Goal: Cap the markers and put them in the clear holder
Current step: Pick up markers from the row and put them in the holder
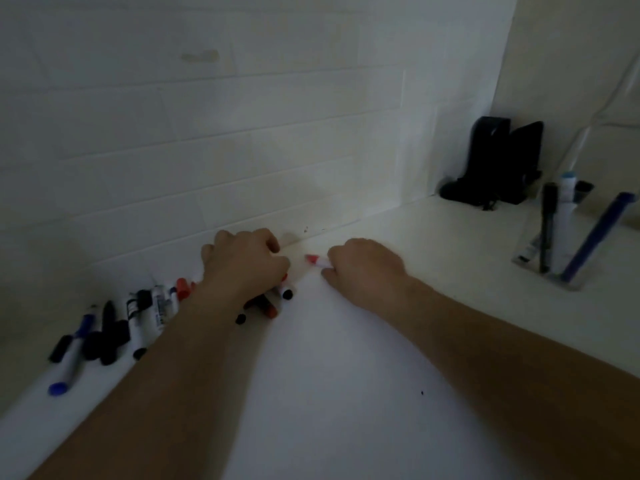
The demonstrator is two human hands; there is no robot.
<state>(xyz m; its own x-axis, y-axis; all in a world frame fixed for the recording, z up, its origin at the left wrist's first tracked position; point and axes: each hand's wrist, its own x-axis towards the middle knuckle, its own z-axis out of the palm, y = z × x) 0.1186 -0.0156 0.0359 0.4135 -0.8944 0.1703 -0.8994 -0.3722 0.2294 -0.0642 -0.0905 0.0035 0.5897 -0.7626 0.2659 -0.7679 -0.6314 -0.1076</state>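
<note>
Red shows at the tip of the marker (pixel 316 260) I hold in my right hand (pixel 363 268), fingers curled round its white barrel so the uncapped end points toward nine o'clock, at my other hand. That seems deliberate: the bare tip faces the side where a cap would come from. My left hand (pixel 246 261) sits knuckles up at about eleven o'clock of the desk (pixel 329 375), fingers curled down into the near end of the marker pile (pixel 149 313); I judge it is fishing for a red cap, but what it grips is hidden under the palm, so I cannot tell whether it holds anything. The pile trails off toward eight o'clock along the foot of the tiled wall (pixel 207 133), a jumble of black, blue and red pens, some capped, some apparently not.

Over at three o'clock stands the clear holder (pixel 554 265), well apart from both hands, already carrying a few upright markers, including a long blue one (pixel 595 233) leaning on its rim. Behind it, in the corner, is a dark object (pixel 498 161) I cannot identify.
</note>
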